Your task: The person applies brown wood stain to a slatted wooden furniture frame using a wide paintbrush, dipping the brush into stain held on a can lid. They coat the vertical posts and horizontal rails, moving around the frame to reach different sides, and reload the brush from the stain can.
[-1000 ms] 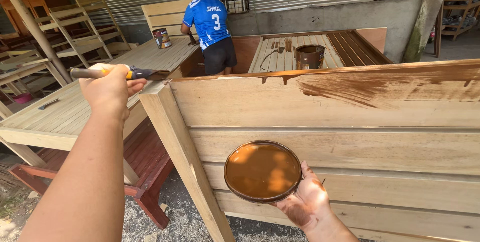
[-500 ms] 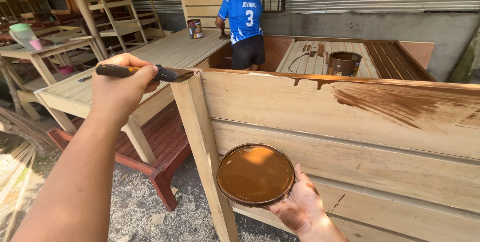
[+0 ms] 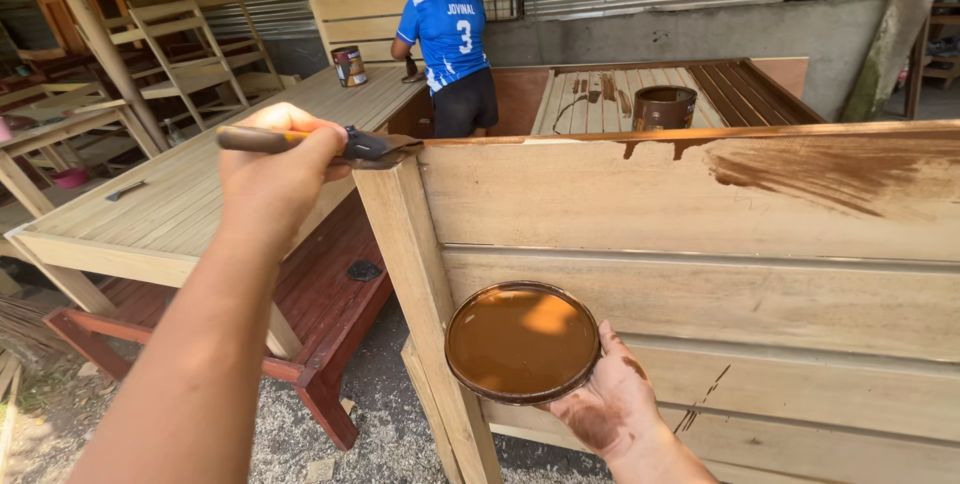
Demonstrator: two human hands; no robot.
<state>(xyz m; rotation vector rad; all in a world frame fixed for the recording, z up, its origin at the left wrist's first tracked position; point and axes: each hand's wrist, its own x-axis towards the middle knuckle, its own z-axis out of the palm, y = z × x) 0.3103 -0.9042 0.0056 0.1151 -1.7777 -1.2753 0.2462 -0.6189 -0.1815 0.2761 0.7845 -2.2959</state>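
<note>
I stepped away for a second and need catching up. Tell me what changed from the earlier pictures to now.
The left hand brought the paintbrush rightward, so its bristles now lie on the top corner of the wooden panel. The right hand still holds the round lid of brown stain level in front of the panel. The person in the blue shirt remains at the far table.

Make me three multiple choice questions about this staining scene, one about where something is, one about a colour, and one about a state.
1. Where does the paintbrush rest?
A. On the top corner of the wooden panel
B. In the bowl
C. On the ground

2. What colour is the stain in the round bowl?
A. Blue
B. Brown
C. White

3. How is the bowl held?
A. Tipped over
B. Level in the right hand
C. Standing on a table

Answers: A, the left hand presses the bristles on the corner post; B, the liquid is brown; B, fingers support it from beneath.
</note>
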